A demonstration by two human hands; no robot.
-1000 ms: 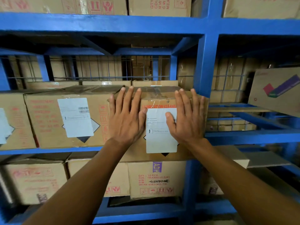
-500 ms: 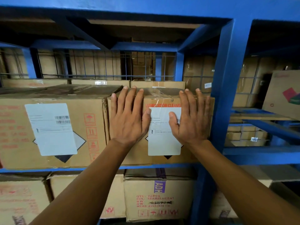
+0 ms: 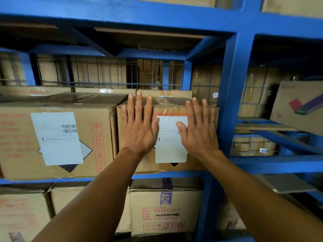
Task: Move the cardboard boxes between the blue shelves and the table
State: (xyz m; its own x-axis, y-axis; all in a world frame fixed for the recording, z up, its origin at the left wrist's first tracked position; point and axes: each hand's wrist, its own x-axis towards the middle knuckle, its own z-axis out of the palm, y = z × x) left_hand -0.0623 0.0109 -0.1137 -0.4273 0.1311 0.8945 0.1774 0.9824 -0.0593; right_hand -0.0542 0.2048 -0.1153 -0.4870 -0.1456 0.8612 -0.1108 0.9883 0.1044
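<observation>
A cardboard box (image 3: 170, 158) with red print and a white label stands on the middle level of the blue shelves (image 3: 232, 105), tight against the blue upright on its right. My left hand (image 3: 138, 126) lies flat on the box's front face, left of the label, fingers straight and reaching its top edge. My right hand (image 3: 199, 130) presses flat on the right part of the same face, thumb over the label. Both palms touch the cardboard and neither grips it.
A bigger labelled box (image 3: 57, 138) stands directly left of the pressed one. More boxes sit behind and on the level below, one marked ADH (image 3: 166, 206). In the right bay a tilted box with a coloured logo (image 3: 300, 105) leans on a slanted board.
The box has gone deeper into the shelf under both flat hands, its front nearly level with the neighbouring box. The view has moved closer to the shelf.
</observation>
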